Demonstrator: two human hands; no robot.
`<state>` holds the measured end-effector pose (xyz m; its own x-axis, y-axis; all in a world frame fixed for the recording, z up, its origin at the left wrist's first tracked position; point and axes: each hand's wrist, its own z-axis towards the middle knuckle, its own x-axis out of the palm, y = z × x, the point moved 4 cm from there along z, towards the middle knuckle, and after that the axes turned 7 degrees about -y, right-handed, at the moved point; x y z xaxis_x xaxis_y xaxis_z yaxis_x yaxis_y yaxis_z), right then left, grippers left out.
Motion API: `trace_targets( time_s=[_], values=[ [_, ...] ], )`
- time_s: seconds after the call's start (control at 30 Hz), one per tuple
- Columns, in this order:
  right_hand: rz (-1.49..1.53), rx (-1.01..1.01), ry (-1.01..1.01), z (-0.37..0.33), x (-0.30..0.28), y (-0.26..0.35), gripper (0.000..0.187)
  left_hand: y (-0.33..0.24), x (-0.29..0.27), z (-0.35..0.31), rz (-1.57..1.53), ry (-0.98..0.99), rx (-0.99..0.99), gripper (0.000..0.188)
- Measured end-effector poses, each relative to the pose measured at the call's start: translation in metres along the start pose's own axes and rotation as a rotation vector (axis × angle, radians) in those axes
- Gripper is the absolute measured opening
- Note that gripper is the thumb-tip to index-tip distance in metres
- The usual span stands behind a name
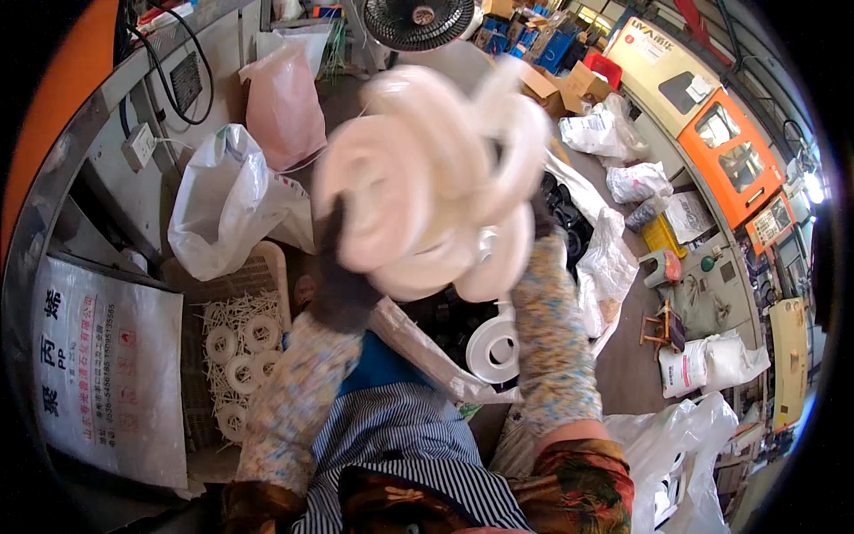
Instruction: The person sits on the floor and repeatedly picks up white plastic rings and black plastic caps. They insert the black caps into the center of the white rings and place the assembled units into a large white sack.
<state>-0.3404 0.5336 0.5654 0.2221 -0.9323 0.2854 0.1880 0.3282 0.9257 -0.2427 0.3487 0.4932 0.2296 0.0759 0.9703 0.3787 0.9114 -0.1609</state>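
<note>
Clamping white rings (405, 187) between left hand (342, 287) and right hand (543, 221) (right fingers mostly hidden); could drop some through uneven squeeze.

White rings (445, 160) motion-blurred — glare (813, 188) far right — edges bent, corners black.

Grey flr (623, 356), blk fan (420, 20) bk, orange-cream mach (698, 116) rt.

Dark gloves (347, 287), speckled multicolour forearm covers (559, 356). Navy-and-white striped apron (400, 436). Shirt sleeves (587, 481) patterned red-orange/green/dark.
</note>
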Motion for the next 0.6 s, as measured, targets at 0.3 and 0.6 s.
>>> trace_targets(
  time_s=[0.3, 0.6],
  values=[
    [-1.901, -0.441, 0.006, -0.048, -0.311, 0.057, 0.068, 0.109, -0.061, 0.193, 1.385, -0.416, 0.445, 0.109],
    [-2.132, -0.036, -0.056, -0.050, -0.418, 0.034, 0.058, 0.106, 0.026, 0.031, 1.800, -0.114, 1.269, 0.069]
  ],
)
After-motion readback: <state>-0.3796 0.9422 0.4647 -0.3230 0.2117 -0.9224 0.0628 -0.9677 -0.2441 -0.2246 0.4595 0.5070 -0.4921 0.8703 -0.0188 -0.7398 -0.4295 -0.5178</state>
